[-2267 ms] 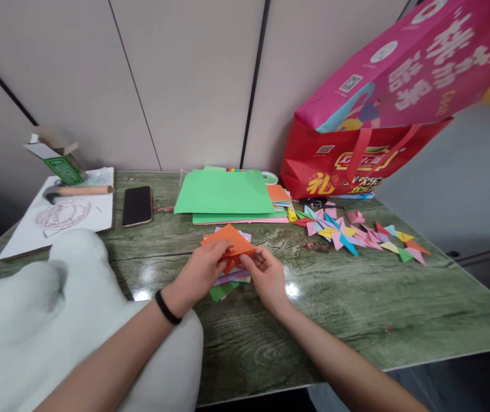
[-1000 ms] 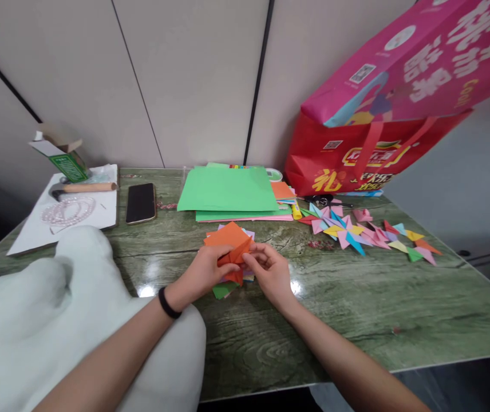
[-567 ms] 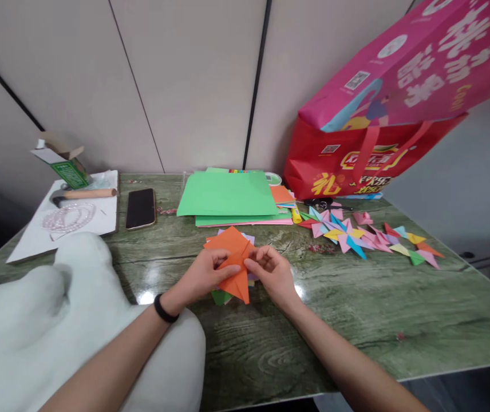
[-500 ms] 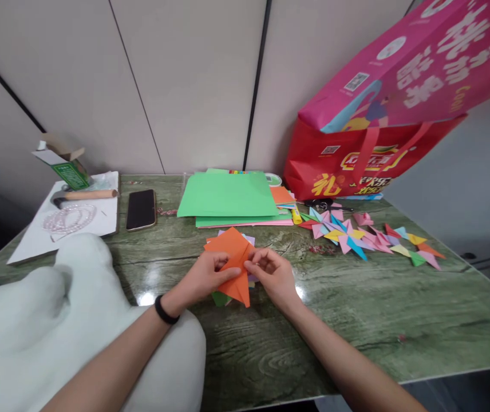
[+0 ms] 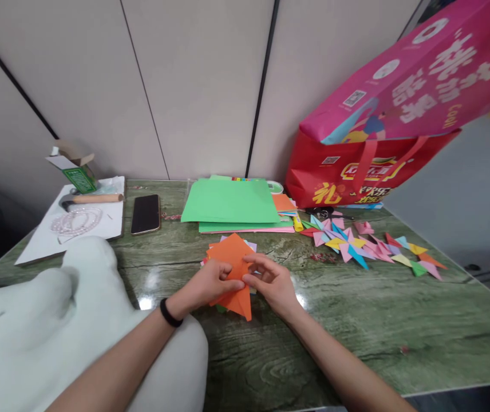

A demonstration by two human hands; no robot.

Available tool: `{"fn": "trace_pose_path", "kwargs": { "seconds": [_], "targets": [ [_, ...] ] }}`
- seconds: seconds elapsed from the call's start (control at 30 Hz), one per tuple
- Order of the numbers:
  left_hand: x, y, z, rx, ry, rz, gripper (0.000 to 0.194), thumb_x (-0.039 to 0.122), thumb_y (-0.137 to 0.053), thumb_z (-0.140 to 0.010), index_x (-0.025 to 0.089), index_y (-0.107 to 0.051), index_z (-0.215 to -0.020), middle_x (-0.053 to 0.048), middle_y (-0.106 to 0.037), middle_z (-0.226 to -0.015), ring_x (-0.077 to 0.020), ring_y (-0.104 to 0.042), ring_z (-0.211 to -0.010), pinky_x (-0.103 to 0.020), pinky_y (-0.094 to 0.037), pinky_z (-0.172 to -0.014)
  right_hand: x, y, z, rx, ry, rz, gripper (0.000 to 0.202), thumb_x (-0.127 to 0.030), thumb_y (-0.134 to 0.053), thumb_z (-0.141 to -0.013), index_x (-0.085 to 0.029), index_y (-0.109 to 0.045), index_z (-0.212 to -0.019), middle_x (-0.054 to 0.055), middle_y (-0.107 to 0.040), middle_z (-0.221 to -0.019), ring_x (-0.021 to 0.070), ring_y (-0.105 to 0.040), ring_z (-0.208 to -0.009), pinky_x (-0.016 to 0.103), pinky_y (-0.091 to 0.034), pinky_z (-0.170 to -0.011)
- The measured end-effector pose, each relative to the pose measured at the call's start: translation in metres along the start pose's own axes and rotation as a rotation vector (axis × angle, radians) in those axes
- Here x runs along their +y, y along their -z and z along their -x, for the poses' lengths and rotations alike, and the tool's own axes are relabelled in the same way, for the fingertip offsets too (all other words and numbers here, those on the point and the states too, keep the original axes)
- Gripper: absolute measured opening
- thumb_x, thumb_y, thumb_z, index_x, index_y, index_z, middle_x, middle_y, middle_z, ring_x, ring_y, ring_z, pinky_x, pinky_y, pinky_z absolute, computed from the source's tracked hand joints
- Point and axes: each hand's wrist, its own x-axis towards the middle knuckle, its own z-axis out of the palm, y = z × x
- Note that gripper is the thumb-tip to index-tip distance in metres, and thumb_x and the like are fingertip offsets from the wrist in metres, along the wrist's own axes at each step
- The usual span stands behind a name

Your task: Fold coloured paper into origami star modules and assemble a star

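Note:
A partly folded sheet of orange origami paper (image 5: pixel 233 250) is held between my two hands, above a small pile of coloured paper (image 5: pixel 251 246) that it mostly covers. My left hand (image 5: pixel 210 281) grips its left side, thumb lying across the front. At the right edge, my right hand (image 5: pixel 271 281) pinches the paper between thumb and fingers. The sheet's lower part tapers to a folded point. Behind the hands lies a stack of green paper (image 5: pixel 232 200).
Folded paper stars (image 5: pixel 348 240) lie to the right, before a red gift bag (image 5: pixel 335 166). On the left are a phone (image 5: pixel 145 214), a hammer (image 5: pixel 94 198), a beaded strand (image 5: pixel 76 221) and a green box (image 5: pixel 79 176). A large white plush (image 5: pixel 94 274) fills the lower left.
My right fingers have shifted along the orange paper's right edge, and the crease there now shows less. The whole view has tilted slightly, moving the scene a little downward.

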Motion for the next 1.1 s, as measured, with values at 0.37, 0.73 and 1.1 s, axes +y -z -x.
{"fn": "trace_pose_path", "kwargs": {
  "seconds": [0.37,0.73,1.1],
  "targets": [
    [0.0014,0.0022,0.0020,0.039,-0.015,0.386,0.029,0.040,-0.058,-0.070,0.013,-0.053,-0.063,0.004,-0.045,-0.057,-0.0080,-0.037,-0.052,-0.020,-0.028,-0.050,-0.0011,0.0043,-0.0013,0.041,-0.017,0.043,0.029,-0.027,-0.070,-0.065,-0.023,-0.066,-0.093,0.006,-0.059,-0.104,0.0158,-0.056,-0.081,0.026,-0.051,-0.063],
    [0.0047,0.0030,0.0047,-0.016,0.085,0.699,0.033,0.039,-0.070,-0.063,0.009,-0.061,-0.073,0.000,-0.054,-0.060,-0.0062,-0.043,-0.049,-0.020,-0.031,-0.046,-0.0047,0.0055,0.0005,-0.087,-0.051,-0.018,0.047,-0.024,-0.073,-0.062,-0.026,-0.059,-0.107,0.006,-0.054,-0.116,0.0178,-0.057,-0.091,0.027,-0.052,-0.067],
    [0.0086,0.0054,0.0066,-0.023,0.091,0.716,0.039,0.036,-0.076,-0.056,0.009,-0.061,-0.080,0.001,-0.057,-0.056,-0.0065,-0.047,-0.044,-0.021,-0.034,-0.045,-0.0035,0.0068,0.0011,-0.151,-0.044,-0.007,0.052,-0.022,-0.075,-0.059,-0.026,-0.059,-0.109,0.006,-0.056,-0.116,0.0219,-0.051,-0.105,0.030,-0.052,-0.072]
  ]
}}
